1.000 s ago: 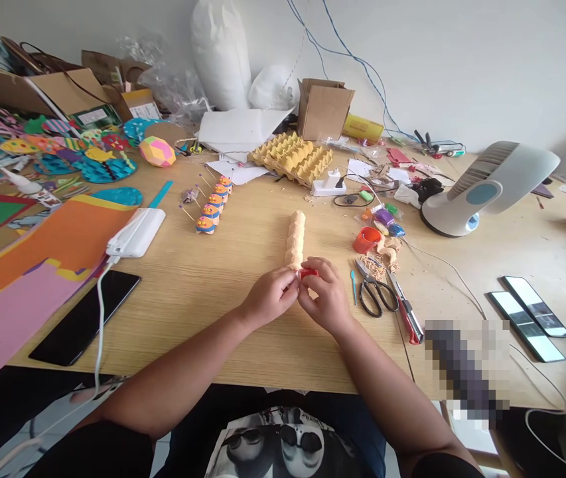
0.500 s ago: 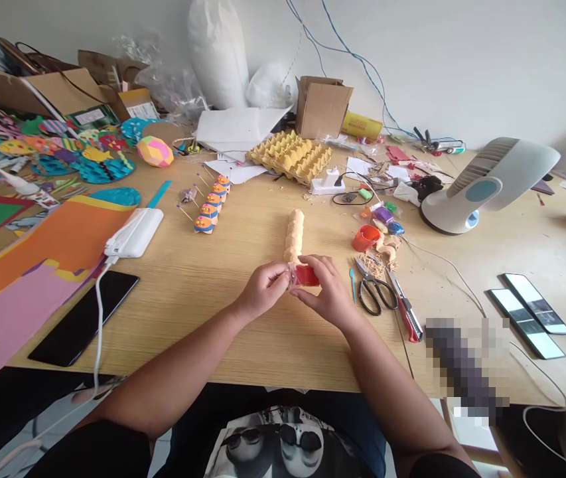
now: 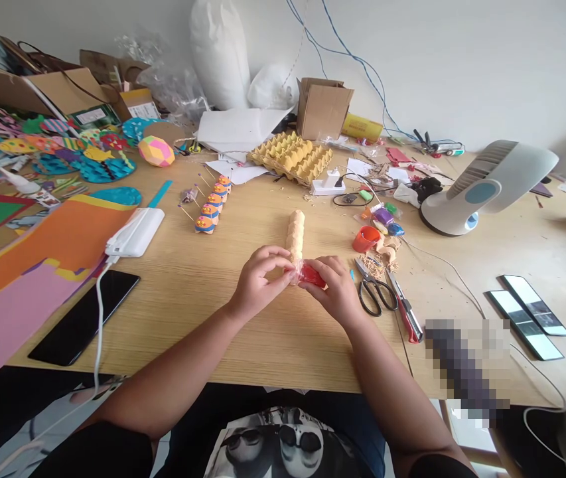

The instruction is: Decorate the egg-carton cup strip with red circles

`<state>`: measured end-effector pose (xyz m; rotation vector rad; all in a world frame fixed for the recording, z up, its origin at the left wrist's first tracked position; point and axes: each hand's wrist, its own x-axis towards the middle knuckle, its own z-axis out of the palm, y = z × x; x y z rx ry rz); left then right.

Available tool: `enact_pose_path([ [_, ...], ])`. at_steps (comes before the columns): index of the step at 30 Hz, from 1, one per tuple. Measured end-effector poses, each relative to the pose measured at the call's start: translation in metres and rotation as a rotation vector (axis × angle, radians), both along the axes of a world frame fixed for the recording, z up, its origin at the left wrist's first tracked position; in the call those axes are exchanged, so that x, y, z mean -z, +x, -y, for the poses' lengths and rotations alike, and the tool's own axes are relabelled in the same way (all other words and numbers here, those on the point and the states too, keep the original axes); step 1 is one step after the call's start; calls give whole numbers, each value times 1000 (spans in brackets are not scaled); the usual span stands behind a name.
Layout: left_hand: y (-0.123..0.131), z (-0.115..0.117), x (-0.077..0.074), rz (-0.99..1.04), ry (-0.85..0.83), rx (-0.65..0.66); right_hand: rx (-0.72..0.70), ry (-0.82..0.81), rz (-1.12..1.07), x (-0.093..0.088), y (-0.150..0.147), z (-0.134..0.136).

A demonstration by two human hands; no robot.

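Observation:
A small red packet in clear plastic (image 3: 312,274), which looks like modelling clay, is between my two hands above the table. My left hand (image 3: 261,282) pinches the clear plastic at its left end between thumb and fingers. The fingers and thumb of my right hand (image 3: 335,289) are closed around the red part. Just beyond my hands lies a pale, bumpy strip of egg carton (image 3: 295,232), pointing away from me; its near end is partly hidden by my fingers and the packet.
Scissors (image 3: 373,289), a utility knife (image 3: 407,309) and a red-orange ring (image 3: 366,239) lie right. Colourful clay packets (image 3: 385,216) sit behind them. Leftward are a painted egg-carton caterpillar (image 3: 213,204), a power bank (image 3: 136,232) and a black phone (image 3: 86,318). A fan (image 3: 482,189) stands back right.
The fingers of both hands have shifted on the red packet; the right hand now covers more of its right end. The egg-carton strip has stayed in place.

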<state>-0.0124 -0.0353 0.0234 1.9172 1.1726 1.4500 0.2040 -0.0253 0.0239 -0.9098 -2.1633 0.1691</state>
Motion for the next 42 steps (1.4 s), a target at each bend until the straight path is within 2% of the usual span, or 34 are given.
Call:
enact_pose_path([
  [4, 0, -3, 4, -31, -112, 60, 8, 0, 49, 2, 0, 0],
  [10, -3, -8, 15, 77, -459, 211, -29, 23, 70, 6, -2, 2],
  [13, -3, -9, 17, 127, -532, 252, -39, 35, 63, 7, -3, 3],
  [16, -1, -9, 19, 174, -557, 231, -53, 55, 64, 7, -5, 3],
  [21, 4, -6, 22, 234, -489, 175, -34, 23, 83, 10, -6, 3],
  [29, 5, -5, 9, -12, -116, 83, 52, 29, 147, 10, -5, 4],
  [33, 5, -3, 7, -14, -57, 68, 81, 38, 144, 8, -5, 5],
  [37, 4, -5, 12, 123, -185, 79, 114, -3, 92, 8, -6, 4],
  [42, 1, -14, 16, 614, -503, -7, 308, -106, -10, 9, -3, -2],
])
